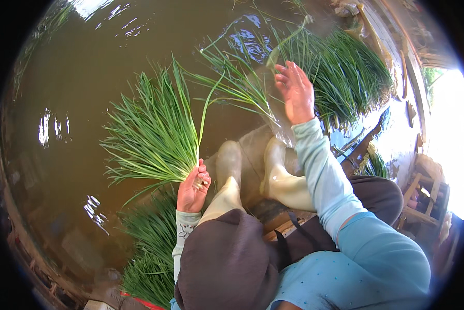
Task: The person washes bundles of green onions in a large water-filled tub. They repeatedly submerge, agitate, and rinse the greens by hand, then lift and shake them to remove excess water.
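Observation:
Just left of my feet, my left hand (193, 188) grips a fanned bunch of green Chinese chives or similar long leaves (156, 131) by its pale base ends. The leaves spread up and left over brown water (80, 128). Higher on the right, my right hand (296, 91) is raised over the water with its fingers apart and nothing seen in it. Left of that hand lies a small loose spray of the same leaves (243, 87); whether it floats or is in the air, I cannot tell. A blurred pale leaf (274, 54) is close to my fingertips.
A large pile of leafy bunches (344, 73) lies at the upper right by a ledge. More bunches (150, 252) are stacked beside my left knee, and a small bunch (373, 162) lies beyond my right knee. A wooden stool or frame (425, 193) stands at far right.

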Demonstrator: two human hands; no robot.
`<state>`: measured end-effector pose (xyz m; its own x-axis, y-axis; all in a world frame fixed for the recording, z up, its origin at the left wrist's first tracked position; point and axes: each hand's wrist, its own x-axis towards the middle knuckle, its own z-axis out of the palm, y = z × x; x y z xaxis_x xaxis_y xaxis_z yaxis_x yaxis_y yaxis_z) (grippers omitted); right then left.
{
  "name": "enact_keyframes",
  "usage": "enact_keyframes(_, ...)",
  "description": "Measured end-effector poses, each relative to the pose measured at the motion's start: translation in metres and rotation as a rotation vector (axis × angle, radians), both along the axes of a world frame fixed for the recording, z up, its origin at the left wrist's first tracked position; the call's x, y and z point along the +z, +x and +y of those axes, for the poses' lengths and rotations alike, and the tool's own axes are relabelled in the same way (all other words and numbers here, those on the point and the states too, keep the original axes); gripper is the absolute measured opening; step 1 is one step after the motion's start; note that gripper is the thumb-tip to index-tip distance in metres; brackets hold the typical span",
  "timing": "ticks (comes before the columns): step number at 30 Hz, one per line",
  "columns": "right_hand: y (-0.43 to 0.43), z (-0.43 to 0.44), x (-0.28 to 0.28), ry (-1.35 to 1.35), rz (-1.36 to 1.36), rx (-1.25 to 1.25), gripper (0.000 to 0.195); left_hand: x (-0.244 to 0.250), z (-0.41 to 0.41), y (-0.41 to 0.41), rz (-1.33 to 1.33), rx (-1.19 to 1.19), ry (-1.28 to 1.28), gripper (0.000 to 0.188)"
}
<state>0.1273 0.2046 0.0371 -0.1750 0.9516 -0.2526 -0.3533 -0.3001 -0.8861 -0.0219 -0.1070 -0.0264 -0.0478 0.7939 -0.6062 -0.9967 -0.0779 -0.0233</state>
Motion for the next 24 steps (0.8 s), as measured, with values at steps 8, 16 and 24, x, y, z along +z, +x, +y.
enact_keyframes(8,0.033,-0.037,-0.084,0.780,-1.499,0.590,0.010,0.057,0.005,-0.037,0.024,0.376,0.378,0.016)
enact_keyframes(16,-0.006,-0.090,-0.045,-0.002,-0.475,0.760,0.016,0.020,0.002,-0.019,0.212,0.142,0.099,0.024)
enact_keyframes(24,-0.044,-0.182,-0.055,-0.167,-0.500,0.829,0.016,-0.011,-0.008,0.021,0.324,-0.149,-0.159,0.025)
